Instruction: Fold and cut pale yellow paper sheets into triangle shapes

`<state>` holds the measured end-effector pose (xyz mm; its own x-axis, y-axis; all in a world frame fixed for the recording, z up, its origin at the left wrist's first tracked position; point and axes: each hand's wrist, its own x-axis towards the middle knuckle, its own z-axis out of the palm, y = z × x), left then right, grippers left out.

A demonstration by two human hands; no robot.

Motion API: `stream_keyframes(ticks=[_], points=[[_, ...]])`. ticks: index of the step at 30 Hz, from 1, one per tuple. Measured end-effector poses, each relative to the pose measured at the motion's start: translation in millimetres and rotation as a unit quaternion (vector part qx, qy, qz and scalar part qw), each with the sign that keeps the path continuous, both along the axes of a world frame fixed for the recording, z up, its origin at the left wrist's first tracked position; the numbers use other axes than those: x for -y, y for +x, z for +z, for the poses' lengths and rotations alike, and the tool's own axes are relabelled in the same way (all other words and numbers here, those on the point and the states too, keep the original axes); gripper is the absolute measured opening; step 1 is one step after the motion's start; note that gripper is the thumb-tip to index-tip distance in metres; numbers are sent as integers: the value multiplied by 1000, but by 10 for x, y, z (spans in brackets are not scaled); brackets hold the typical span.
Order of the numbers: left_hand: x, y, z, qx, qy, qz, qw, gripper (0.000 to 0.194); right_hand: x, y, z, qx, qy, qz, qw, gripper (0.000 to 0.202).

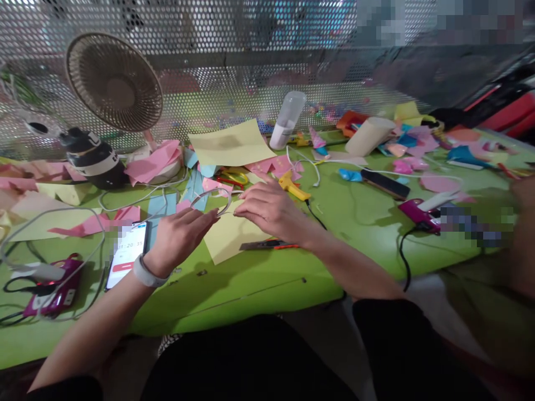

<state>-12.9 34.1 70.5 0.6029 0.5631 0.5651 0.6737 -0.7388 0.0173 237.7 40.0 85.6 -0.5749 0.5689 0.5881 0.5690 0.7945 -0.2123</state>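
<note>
Head view. Work surface: green table (242, 298), strewn with cut paper in pink, blue and yellow.

Item: thin pale hoop (229, 200), raised over the table between the two hands. Left hand (181, 234): fingertips closed on the hoop; pale band (147, 274) at the wrist. Right hand (271, 209): fingers bent together, just beside the hoop; whether they pinch anything cannot be told.

Beneath the hands: yellow paper sheet (221, 245), with a utility knife (261, 245) lying partly across it. Just beyond the right hand: yellow glue gun (293, 186), corded. Near the left wrist: smartphone (129, 253), screen lit. Far left: magenta power strip (56, 287), cables attached. Behind: beige fan (115, 83); dark bottle (96, 161), upright. Right side: second magenta power strip (412, 216).
</note>
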Motion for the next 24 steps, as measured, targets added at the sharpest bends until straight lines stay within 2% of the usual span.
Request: stream_keyframes(ticks=[2,4,6,9,12,15,19,21,24], points=[[1,-10,-15,3,13,5,1000,24,23,-10,-21,-3,-21,1,1000,25],[11,-33,-10,13,12,3,1000,23,38,14,-40,-31,-74,-2,997,52],[42,-64,28,31,-28,-21,999,21,40,80,-56,-70,-142,10,987,63],[130,-110,130,87,-136,-73,984,16,28,214,-68,-109,-243,77,961,47],[221,-138,216,132,-215,-72,965,12,14,313,-71,-168,-317,101,928,41],[270,-138,236,186,-270,-74,942,6,0,353,-85,-213,-385,124,890,40],[275,-100,215,253,-364,-43,895,14,-32,369,-131,-275,-439,141,844,35],[260,-83,198,270,-409,-19,871,21,-46,375,-144,-296,-425,135,845,34],[225,-78,148,306,-459,-3,834,28,-58,380,-140,-288,-361,114,879,26]])
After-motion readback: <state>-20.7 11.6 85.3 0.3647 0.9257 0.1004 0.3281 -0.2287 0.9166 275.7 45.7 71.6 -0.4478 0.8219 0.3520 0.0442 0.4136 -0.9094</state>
